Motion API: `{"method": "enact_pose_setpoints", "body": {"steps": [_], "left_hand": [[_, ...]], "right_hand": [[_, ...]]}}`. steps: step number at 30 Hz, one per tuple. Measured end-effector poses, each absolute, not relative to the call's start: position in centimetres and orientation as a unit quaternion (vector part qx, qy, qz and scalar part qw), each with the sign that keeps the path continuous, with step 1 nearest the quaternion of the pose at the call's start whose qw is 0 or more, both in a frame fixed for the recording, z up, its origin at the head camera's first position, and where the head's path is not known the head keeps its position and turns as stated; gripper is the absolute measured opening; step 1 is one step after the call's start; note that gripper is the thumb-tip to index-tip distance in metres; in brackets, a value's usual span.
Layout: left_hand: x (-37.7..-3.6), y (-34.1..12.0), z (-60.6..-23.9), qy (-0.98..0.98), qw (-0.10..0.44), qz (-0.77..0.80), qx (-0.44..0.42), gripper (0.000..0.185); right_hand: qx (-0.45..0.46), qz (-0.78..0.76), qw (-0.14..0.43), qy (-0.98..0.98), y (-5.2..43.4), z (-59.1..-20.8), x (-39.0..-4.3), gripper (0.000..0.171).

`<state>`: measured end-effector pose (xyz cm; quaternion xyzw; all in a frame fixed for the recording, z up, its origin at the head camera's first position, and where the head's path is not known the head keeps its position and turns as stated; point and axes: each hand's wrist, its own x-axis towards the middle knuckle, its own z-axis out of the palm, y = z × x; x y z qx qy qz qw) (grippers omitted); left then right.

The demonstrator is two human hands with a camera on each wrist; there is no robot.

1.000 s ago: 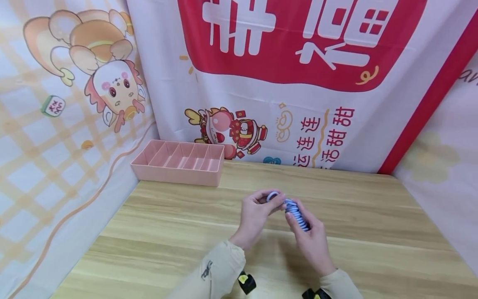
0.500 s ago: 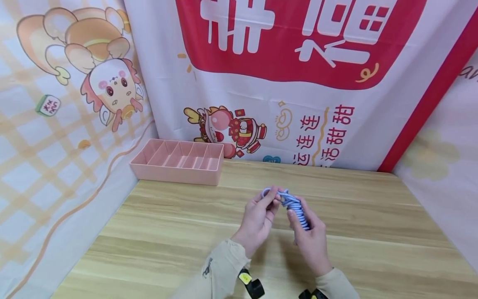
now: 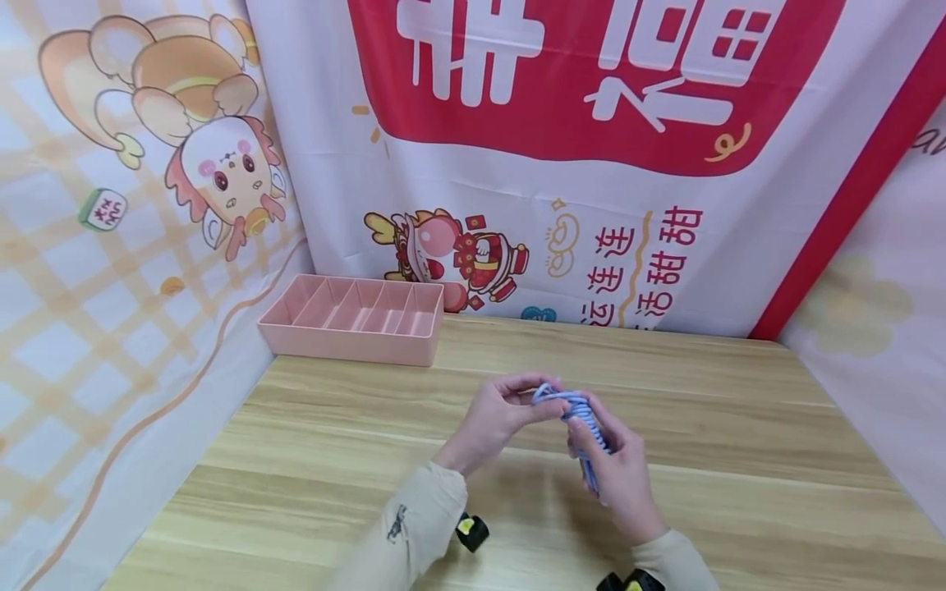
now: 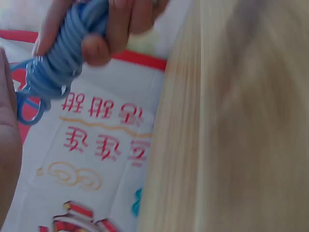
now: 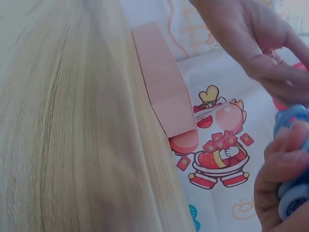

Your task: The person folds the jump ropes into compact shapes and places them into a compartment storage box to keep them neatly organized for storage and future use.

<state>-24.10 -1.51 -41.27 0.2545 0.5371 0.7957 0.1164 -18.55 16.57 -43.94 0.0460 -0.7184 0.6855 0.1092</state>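
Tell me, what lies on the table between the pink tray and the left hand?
Nothing: in the head view only bare table separates the pink tray from the left hand.

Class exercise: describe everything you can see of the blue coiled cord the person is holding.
The blue coiled cord is light blue, thin and smooth, plastic-looking, wound into a tight bundle of many parallel loops. It is held in the air above the wooden table, not touching it. The right hand grips the bundle, fingers curled round the loops; the left hand pinches its upper end. In the left wrist view a loose loop hangs free from the bundle. No plug or end is visible.
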Motion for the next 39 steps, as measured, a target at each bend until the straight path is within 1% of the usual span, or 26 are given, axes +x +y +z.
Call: {"method": "enact_pose_setpoints", "body": {"steps": [3, 6, 11, 15, 20, 22, 24, 26, 28, 32, 34, 39], "left_hand": [[-24.4, -2.5, -40.8, 0.583, 0.101, 0.75, 0.296, 0.032], [-24.6, -3.1, -40.3, 0.594, 0.081, 0.735, 0.317, 0.03], [-24.6, -3.5, -39.6, 0.598, 0.064, 0.734, 0.316, 0.023], [-24.8, -3.8, -38.9, 0.594, 0.087, 0.731, 0.324, 0.024], [-25.5, -4.5, -38.2, 0.579, 0.14, 0.719, 0.359, 0.044], [-25.7, -4.8, -37.9, 0.578, 0.16, 0.709, 0.371, 0.047], [-25.8, -4.9, -37.5, 0.584, 0.171, 0.697, 0.379, 0.043], [-25.8, -5.0, -37.2, 0.587, 0.172, 0.692, 0.383, 0.036], [-25.8, -4.9, -37.1, 0.592, 0.162, 0.693, 0.378, 0.03], [-25.9, -5.0, -37.2, 0.603, 0.121, 0.703, 0.356, 0.02], [-25.9, -5.0, -37.4, 0.614, 0.092, 0.705, 0.341, 0.017], [-25.7, -5.2, -38.2, 0.631, 0.007, 0.715, 0.301, 0.018]], "right_hand": [[0.052, 0.706, 0.064, -0.703, 16.6, -43.9, -18.5, 0.041], [0.071, 0.722, 0.025, -0.688, 16.5, -44.0, -18.5, 0.043], [0.105, 0.733, -0.04, -0.67, 16.8, -43.8, -18.4, 0.045], [0.139, 0.754, -0.102, -0.634, 17.4, -43.7, -18.4, 0.046], [0.179, 0.789, -0.18, -0.559, 18.0, -43.6, -18.5, 0.045], [0.189, 0.796, -0.201, -0.538, 18.2, -43.6, -18.6, 0.045], [0.198, 0.798, -0.215, -0.527, 18.3, -43.5, -18.6, 0.045], [0.205, 0.798, -0.225, -0.521, 18.4, -43.4, -18.5, 0.044], [0.214, 0.797, -0.235, -0.514, 18.4, -43.4, -18.5, 0.044], [0.229, 0.8, -0.256, -0.492, 18.5, -43.3, -18.4, 0.043], [0.232, 0.804, -0.268, -0.477, 18.6, -43.3, -18.4, 0.041], [0.238, 0.819, -0.282, -0.44, 19.1, -43.4, -18.6, 0.041]]}}
